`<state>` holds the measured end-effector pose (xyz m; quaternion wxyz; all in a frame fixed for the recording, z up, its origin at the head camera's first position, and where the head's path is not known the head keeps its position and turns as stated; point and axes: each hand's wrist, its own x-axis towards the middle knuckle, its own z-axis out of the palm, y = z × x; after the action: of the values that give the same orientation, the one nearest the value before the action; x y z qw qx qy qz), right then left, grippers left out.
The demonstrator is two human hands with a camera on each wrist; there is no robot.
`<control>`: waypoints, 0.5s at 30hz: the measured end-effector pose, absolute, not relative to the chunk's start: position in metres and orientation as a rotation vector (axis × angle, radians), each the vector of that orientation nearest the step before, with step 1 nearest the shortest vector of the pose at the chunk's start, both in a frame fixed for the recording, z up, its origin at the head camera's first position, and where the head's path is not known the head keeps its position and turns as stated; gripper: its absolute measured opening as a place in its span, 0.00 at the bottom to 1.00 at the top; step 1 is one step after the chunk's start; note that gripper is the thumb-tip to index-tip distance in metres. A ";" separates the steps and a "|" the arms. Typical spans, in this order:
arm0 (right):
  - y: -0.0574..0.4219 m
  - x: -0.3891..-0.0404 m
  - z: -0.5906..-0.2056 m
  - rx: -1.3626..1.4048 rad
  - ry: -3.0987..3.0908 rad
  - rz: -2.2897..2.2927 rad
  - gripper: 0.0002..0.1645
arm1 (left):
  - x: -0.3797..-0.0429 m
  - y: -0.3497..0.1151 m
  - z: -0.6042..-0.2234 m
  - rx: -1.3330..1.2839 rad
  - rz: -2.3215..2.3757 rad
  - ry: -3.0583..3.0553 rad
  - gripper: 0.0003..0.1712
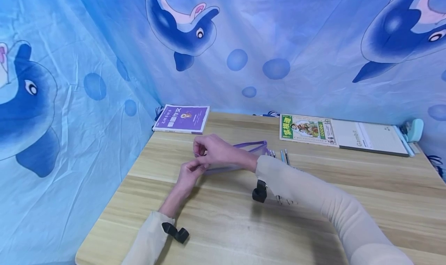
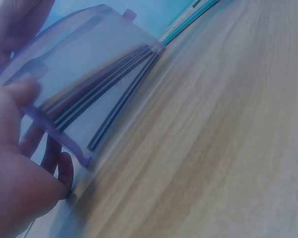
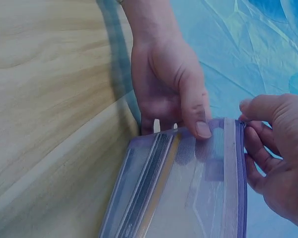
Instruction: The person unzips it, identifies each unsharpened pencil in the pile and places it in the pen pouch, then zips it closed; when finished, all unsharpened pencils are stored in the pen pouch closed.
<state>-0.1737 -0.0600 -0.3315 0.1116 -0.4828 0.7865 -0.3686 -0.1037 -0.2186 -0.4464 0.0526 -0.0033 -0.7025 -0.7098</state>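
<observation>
A see-through zip pouch with purple edging is held up by both hands. Inside it lie several slim dark sticks that look like pencils, plus one yellowish one. My left hand grips one end of the pouch, thumb on the near face and fingers behind. At the zipper corner, my right hand pinches with thumb and index finger; what is between those fingertips is mostly hidden. The head view shows the pouch's purple rim behind the right wrist.
Several pens and pencils lie on the wooden table, partly behind the right sleeve. A purple book sits at the back left corner. Toward the back right are a green-and-yellow booklet, a pale Gambit notebook and a teal object.
</observation>
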 end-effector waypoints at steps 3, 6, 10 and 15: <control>-0.057 -0.175 -0.331 -1.492 2.336 -1.022 0.17 | -0.104 -0.218 -0.448 -0.039 -2.187 -2.109 0.14; -0.053 -0.176 -0.329 -1.611 2.408 -0.863 0.18 | -0.104 -0.219 -0.449 -0.078 -2.198 -2.090 0.17; -0.049 -0.179 -0.330 -1.722 2.504 -0.682 0.11 | -0.104 -0.219 -0.449 -0.117 -2.197 -2.072 0.18; -0.042 -0.179 -0.332 -1.735 2.590 -0.623 0.10 | -0.103 -0.219 -0.447 -0.110 -2.180 -2.083 0.15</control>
<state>-0.1789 -0.0417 -0.3325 -0.0190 -0.5457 0.8145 -0.1959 -0.1025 -0.2189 -0.4468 0.0624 -0.0365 -0.6891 -0.7211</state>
